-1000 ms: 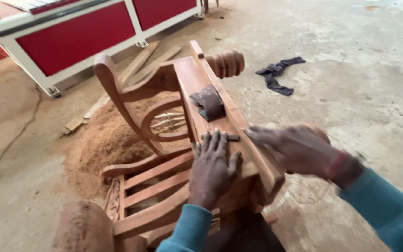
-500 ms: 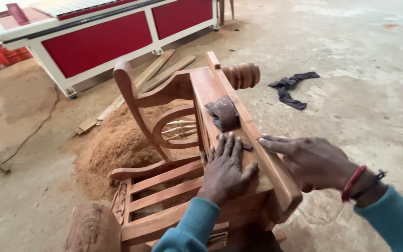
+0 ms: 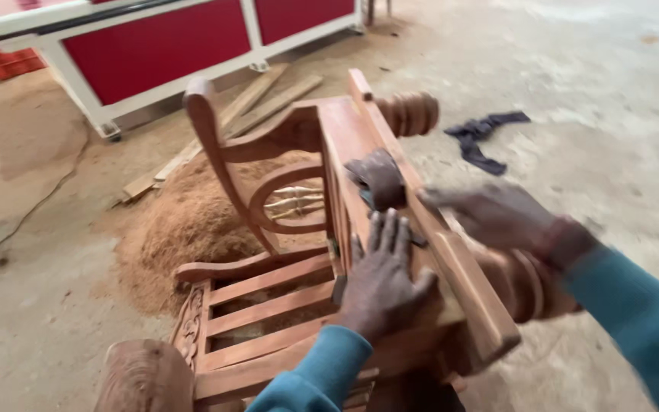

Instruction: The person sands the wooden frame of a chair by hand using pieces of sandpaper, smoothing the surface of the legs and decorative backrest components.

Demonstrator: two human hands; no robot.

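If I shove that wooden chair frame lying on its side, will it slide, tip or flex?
Probably stiff: the chair frame is thick, solid-looking wood with joined slats. Likely heavy for its size, so a light shove may not move it. It might rock rather than slide, since it rests on curved parts beside the sawdust pile. The left hand lies flat on it, which should steady it.

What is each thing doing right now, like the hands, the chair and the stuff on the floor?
Left hand: flat, fingers spread, pressing the board.
Right hand: blurred, over the rail.
Wooden chair: tipped on its side, unpainted.
Folded sandpaper: resting on the board.
Sawdust: heaped.
Dark cloth: crumpled on floor.
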